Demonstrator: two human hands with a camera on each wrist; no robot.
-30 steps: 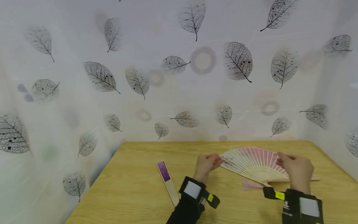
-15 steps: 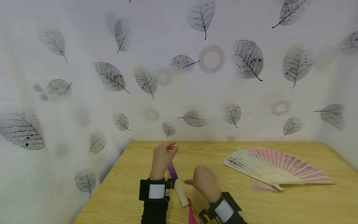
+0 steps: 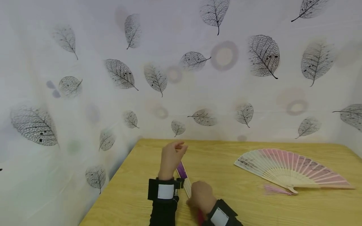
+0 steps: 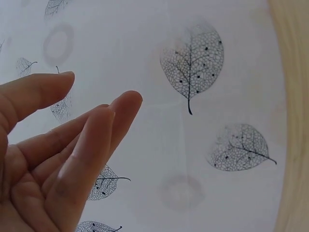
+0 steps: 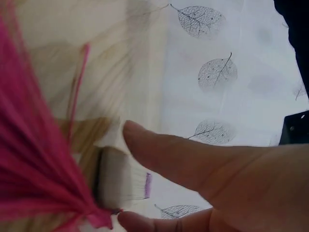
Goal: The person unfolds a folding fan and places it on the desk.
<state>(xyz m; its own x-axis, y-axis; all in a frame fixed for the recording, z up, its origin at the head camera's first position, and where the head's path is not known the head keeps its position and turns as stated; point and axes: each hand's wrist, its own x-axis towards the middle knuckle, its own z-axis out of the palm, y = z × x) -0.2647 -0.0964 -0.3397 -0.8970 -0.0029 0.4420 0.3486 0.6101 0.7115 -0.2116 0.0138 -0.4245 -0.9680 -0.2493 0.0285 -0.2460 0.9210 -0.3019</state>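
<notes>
Yellow wood-grain surface [image 3: 118, 197], leaf-print sheet [image 3: 223, 91] behind. 2 fans, 1 tassel [image 3: 275, 189] each: open pink fan [image 3: 294, 168] approx. 4 o'clock; folded purple fan [image 3: 182, 171] at 6, long axis 11–5, purple end to 11. L hand [image 3: 170, 159] nr purple end, fingers slightly bent, holding nothing; R hand [image 3: 203, 196], thumb & finger wide apart at the 5 o'clock end, contact unclear.

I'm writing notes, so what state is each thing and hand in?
Pink and white folding fan with pale ribs: spread open on the yellow table.
Slim purple and cream folding fan: closed.
Pale pink thread tassel: lying on the table.
Bright pink thread tassel: strands gathered at one end.
Left hand: fingers loosely bent, holding nothing.
Right hand: at the purple fan's end, thumb and fingertip apart; contact unclear.
</notes>
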